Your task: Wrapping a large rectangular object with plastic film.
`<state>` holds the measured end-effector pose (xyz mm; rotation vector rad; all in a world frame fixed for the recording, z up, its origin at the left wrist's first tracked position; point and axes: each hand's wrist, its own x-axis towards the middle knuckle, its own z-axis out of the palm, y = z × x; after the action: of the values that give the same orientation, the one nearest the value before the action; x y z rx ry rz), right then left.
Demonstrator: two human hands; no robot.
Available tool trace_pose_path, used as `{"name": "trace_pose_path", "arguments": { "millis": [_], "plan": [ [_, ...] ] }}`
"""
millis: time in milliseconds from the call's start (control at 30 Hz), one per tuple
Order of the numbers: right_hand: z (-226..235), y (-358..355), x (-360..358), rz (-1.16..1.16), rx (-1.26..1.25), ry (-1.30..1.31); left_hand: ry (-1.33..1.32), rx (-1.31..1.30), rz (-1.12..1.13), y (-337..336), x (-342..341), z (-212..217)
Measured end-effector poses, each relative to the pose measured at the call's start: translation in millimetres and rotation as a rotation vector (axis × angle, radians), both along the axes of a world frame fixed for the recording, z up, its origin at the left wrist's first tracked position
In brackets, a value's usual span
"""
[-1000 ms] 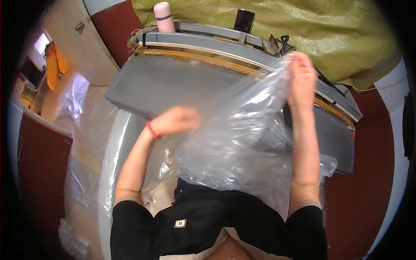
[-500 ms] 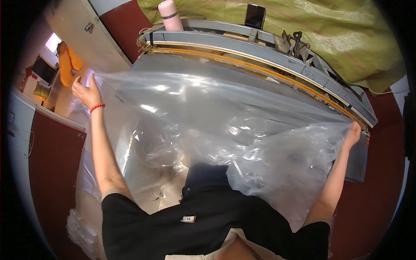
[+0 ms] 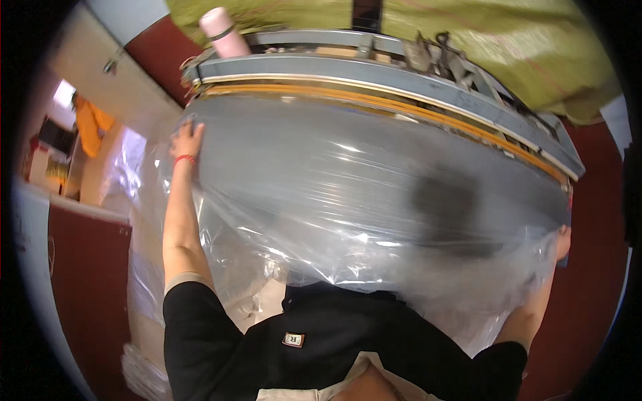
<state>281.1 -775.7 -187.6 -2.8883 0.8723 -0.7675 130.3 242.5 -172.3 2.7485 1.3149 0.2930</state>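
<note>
A wide sheet of clear plastic film (image 3: 348, 234) lies over the grey worktop of a bench machine and hangs down its near side toward my body. My left hand (image 3: 188, 142), with a red bead bracelet at the wrist, rests at the worktop's left end, fingers apart on the film. At the right end, my right hand (image 3: 564, 242) is closed at the film's edge beside the worktop; its fingertips are partly hidden. Between the hands the film lies fairly flat, with fine wrinkles running across it.
A long grey metal bar (image 3: 374, 73) with an orange strip (image 3: 321, 91) runs along the back. Behind it stand a pink flask (image 3: 225, 33), a dark phone (image 3: 366, 16) and a metal clamp (image 3: 443, 53). Green-yellow woven sheeting (image 3: 508, 53) hangs behind. Bunched plastic (image 3: 144, 371) lies lower left.
Both hands have come down to the worktop's ends, the left moving right and down, the right lower. The raised film has settled flat on the worktop. My left fingers have opened.
</note>
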Motion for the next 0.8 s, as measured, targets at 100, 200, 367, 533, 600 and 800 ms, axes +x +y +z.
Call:
{"name": "trace_pose_path", "arguments": {
  "millis": [100,200,367,533,600,800],
  "plan": [
    [8,29,5,0.149,0.093,-0.142,-0.156,-0.068,0.177,54,-10,-14],
    [19,50,-7,0.108,0.154,-0.146,-0.482,0.122,0.239,37,9,-11],
    [25,73,8,-0.006,0.03,-0.061,-0.867,-0.56,-0.508,-103,43,28],
    [28,55,-20,-0.043,0.028,-0.077,-0.314,-1.257,-1.306,-438,8,109],
    [30,61,-13,-0.01,0.036,-0.085,-0.114,-1.392,-1.475,-498,-10,99],
    [33,67,-8,0.039,0.063,-0.085,0.811,-1.321,-2.318,-602,-86,83]
  ]
}}
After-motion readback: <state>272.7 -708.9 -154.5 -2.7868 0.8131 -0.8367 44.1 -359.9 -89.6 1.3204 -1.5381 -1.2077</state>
